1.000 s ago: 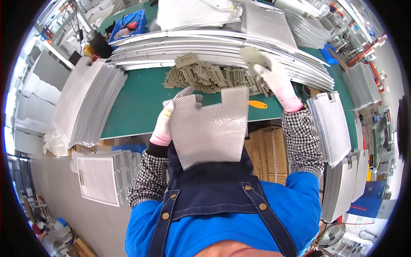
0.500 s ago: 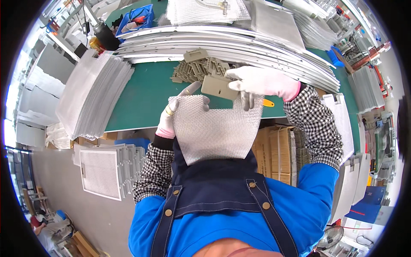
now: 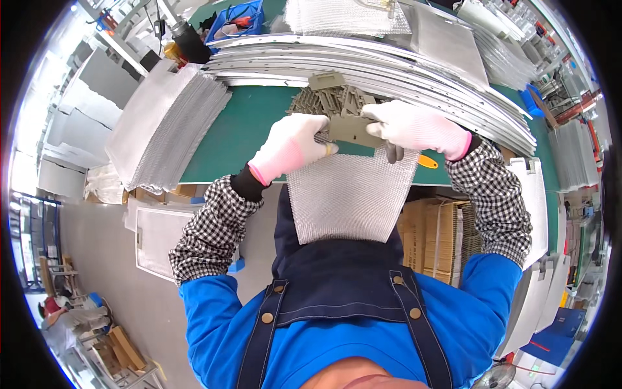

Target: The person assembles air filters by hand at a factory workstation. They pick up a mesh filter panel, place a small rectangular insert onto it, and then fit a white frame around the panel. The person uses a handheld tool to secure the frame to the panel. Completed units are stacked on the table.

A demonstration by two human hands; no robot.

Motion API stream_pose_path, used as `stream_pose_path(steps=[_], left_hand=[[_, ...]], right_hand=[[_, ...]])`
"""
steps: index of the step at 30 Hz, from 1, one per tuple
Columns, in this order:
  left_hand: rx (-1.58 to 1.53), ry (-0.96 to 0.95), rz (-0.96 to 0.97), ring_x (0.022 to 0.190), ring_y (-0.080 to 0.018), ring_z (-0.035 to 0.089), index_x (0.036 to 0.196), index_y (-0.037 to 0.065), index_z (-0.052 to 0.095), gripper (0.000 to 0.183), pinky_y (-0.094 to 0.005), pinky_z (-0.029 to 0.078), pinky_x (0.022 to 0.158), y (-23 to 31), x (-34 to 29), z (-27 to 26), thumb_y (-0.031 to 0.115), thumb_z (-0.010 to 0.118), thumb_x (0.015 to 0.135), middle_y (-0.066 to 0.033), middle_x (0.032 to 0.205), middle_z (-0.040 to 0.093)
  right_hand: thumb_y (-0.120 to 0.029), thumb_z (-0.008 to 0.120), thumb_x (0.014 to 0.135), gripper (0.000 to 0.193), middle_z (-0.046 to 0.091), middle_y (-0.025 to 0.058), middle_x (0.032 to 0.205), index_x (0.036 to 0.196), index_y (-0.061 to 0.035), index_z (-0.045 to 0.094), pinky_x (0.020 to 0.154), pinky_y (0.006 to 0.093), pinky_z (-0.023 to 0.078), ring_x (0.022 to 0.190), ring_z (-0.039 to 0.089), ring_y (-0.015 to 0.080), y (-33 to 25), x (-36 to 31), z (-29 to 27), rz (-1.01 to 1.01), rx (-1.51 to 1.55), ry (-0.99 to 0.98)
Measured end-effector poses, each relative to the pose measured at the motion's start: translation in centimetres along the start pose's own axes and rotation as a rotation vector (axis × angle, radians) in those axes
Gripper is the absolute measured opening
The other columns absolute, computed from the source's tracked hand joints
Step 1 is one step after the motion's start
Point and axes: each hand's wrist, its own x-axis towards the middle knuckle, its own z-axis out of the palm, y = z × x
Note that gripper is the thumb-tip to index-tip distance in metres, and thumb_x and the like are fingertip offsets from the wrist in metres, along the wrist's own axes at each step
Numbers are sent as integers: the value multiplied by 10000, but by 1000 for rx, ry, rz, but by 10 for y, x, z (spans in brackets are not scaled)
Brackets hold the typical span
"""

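Note:
A silvery expanded-metal mesh sheet (image 3: 350, 201) with a notched top edge leans between my lap and the bench edge. Above the notch is a flat beige plastic plate (image 3: 353, 131), its ends between my two gloved hands. My left hand (image 3: 291, 144) is closed at the plate's left end, fingers curled and partly hidden. At the right end, my right hand (image 3: 418, 129) pinches the plate, with its lower fingers against the mesh's upper right corner. Just behind lies a heap of beige plastic parts (image 3: 314, 102) on the green bench top (image 3: 249, 123).
Stacked mesh sheets (image 3: 162, 123) stand at the left of the bench. Long white metal strips (image 3: 402, 71) lie across the back. A yellow-orange tool (image 3: 427, 161) is beside my right hand. Cardboard boxes (image 3: 424, 236) sit under the bench; a framed mesh panel (image 3: 162, 240) stands lower left.
My left hand has left the mesh's upper left corner and moved right and up to the plate's left end. My right hand stays at the plate's right end. The whole view has shifted slightly.

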Motion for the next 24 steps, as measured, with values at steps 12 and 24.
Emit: stream_pose_path(steps=[12,24], left_hand=[[-134,-47,29,737,-275,697,1007,33,736,374,-358,534,708,3,7,-3,286,867,765,-138,847,721],[-398,153,30,818,-197,722,1195,68,650,296,-323,554,768,-18,6,16,101,730,912,-85,894,744]], right_hand=[[-189,516,1041,470,677,222,1137,1473,-4,493,625,343,606,687,740,208,11,0,-2,25,-119,-17],[-209,682,888,612,675,252,1266,1461,-36,552,1007,426,518,1164,659,370,75,17,12,-183,-284,241]])
